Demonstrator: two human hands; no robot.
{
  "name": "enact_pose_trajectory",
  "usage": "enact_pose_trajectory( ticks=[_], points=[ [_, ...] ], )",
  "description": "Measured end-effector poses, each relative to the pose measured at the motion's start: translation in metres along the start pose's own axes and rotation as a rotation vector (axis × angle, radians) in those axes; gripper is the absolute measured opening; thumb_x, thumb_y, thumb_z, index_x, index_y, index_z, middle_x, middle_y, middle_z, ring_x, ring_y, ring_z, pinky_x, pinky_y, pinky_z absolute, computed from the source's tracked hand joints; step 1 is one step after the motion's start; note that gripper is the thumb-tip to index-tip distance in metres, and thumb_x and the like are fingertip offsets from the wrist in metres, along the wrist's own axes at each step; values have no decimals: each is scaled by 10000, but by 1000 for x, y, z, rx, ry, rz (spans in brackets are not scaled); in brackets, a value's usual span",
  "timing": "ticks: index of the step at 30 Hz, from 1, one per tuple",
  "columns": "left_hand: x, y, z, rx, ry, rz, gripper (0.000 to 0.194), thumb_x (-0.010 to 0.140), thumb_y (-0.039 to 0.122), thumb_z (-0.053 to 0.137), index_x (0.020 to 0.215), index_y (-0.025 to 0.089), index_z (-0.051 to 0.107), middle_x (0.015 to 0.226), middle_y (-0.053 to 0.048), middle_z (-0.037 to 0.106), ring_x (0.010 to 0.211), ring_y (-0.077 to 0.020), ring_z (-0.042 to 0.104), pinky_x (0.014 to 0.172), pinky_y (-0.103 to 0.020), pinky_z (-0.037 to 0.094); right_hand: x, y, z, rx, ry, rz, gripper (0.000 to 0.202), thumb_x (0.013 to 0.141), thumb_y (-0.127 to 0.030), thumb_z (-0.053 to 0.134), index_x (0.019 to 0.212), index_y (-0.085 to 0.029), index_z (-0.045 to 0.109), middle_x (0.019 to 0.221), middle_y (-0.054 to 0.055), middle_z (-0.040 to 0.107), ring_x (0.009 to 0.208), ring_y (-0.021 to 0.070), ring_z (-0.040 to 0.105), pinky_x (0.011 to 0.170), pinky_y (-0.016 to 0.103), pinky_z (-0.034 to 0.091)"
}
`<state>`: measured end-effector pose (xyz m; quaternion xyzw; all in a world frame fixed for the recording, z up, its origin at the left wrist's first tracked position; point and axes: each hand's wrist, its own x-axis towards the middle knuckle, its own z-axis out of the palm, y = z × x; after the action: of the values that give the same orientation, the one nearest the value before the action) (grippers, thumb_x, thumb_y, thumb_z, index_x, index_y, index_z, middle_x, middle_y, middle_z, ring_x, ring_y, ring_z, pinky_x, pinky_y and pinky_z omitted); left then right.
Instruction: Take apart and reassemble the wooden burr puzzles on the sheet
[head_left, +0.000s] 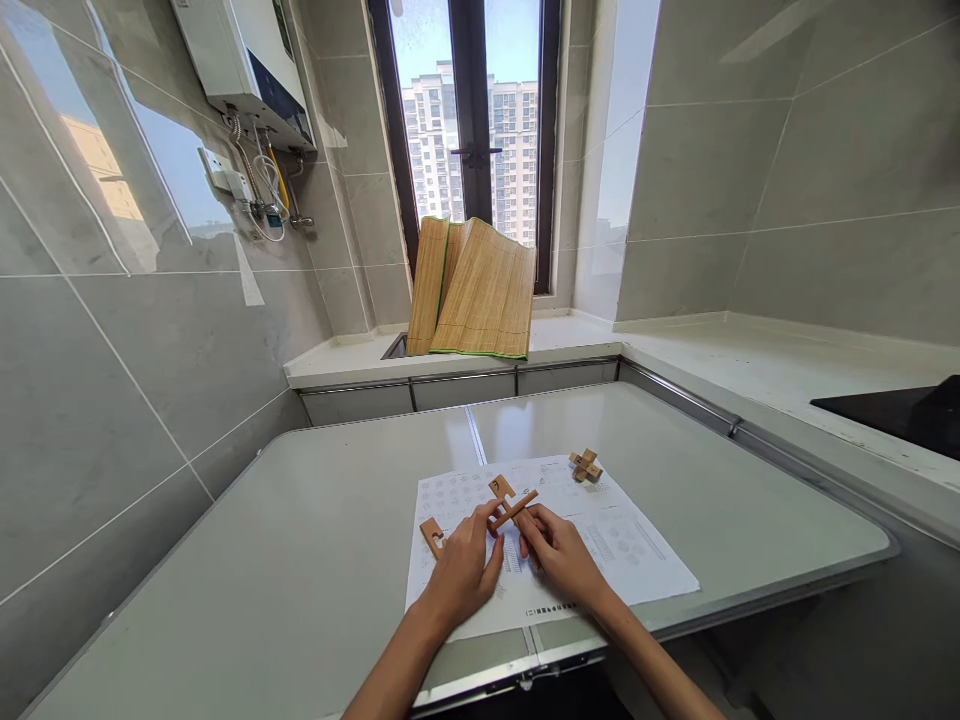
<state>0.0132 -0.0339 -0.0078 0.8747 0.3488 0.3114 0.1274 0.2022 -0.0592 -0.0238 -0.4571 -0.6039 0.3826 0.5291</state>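
Observation:
My left hand [466, 562] is closed, with its fingertips at the lower end of a thin wooden rod [523, 502]. The rod lies crosswise over a flat wooden puzzle piece [500, 486] that has a notch near its far end. My right hand [559, 550] pinches the near end of that flat piece, and its fingers partly hide it. Left of my left hand, a second notched wooden piece [430, 532] rests on the printed paper sheet [630, 560]. An assembled wooden burr puzzle [585, 465] sits at the sheet's far right corner, apart from both hands.
The sheet lies on a pale folding table [315, 560] with a seam down its middle. Behind it runs a white counter [570, 333], where a folded bamboo mat [484, 290] leans before the window. A black cooktop [892, 412] is at right; a water heater [244, 65] hangs upper left.

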Motion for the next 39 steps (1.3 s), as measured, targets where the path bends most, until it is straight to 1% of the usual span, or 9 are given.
enact_pose_trajectory(
  ticks=[3,7,9,11,14,18,25,30,39],
  points=[
    [1,-4,-5,22,25,16,537,951,235,520,1454,263,333,1163,-99,654,1002,-259,641,882,-442,522,1,1,0,-1,12,11,477,960,-666,462,829,-217,551,624,1,617,498,155,518,544,288,424],
    [3,-19,-22,84,56,-4,599,878,298,634,1423,250,393,1241,-113,620,1061,-287,613,930,-487,509,2,4,-1,-28,40,10,474,966,-662,453,826,-219,546,622,1,613,503,156,505,546,287,410],
    [3,-31,-33,103,53,-4,426,928,355,586,1329,242,495,1296,-121,592,1087,-283,598,944,-466,510,2,4,-1,-40,48,12,472,971,-656,449,833,-217,553,622,1,613,508,156,496,549,287,402],
    [0,-44,-43,138,64,-46,270,1007,359,445,1206,241,584,1275,-106,601,1047,-262,604,919,-440,516,1,4,-2,-47,48,19,470,972,-653,448,835,-217,558,629,3,618,510,155,489,553,288,398],
    [-6,-64,-54,181,59,-88,347,1052,334,309,1043,218,636,1171,-92,640,1032,-249,597,954,-448,489,1,3,-2,-64,50,25,476,968,-658,450,825,-217,561,632,1,625,510,154,485,556,287,394],
    [-11,-82,-61,200,-8,-71,382,1052,356,304,1004,218,657,1103,-97,675,1009,-261,606,929,-450,499,1,5,-1,-79,49,25,480,964,-661,453,821,-217,565,625,-3,630,510,155,497,562,288,403],
    [-13,-83,-75,142,-125,-57,347,1035,375,371,1085,259,694,1191,-92,652,1097,-264,602,977,-445,501,1,6,-2,-83,43,24,476,965,-662,449,823,-223,562,631,9,646,514,165,514,569,296,416],
    [-17,-84,-76,137,-150,-95,268,986,439,496,1091,247,651,1280,-102,600,1190,-290,551,994,-463,496,1,4,-2,-82,41,31,495,957,-682,442,826,-222,570,632,4,637,519,168,520,570,298,417],
    [-20,-85,-71,128,-122,-144,364,934,554,569,859,199,570,1191,-116,585,1103,-278,556,896,-406,523,0,4,-1,-74,37,36,472,972,-653,447,831,-220,572,630,0,630,510,163,503,564,296,402]
  ],
)
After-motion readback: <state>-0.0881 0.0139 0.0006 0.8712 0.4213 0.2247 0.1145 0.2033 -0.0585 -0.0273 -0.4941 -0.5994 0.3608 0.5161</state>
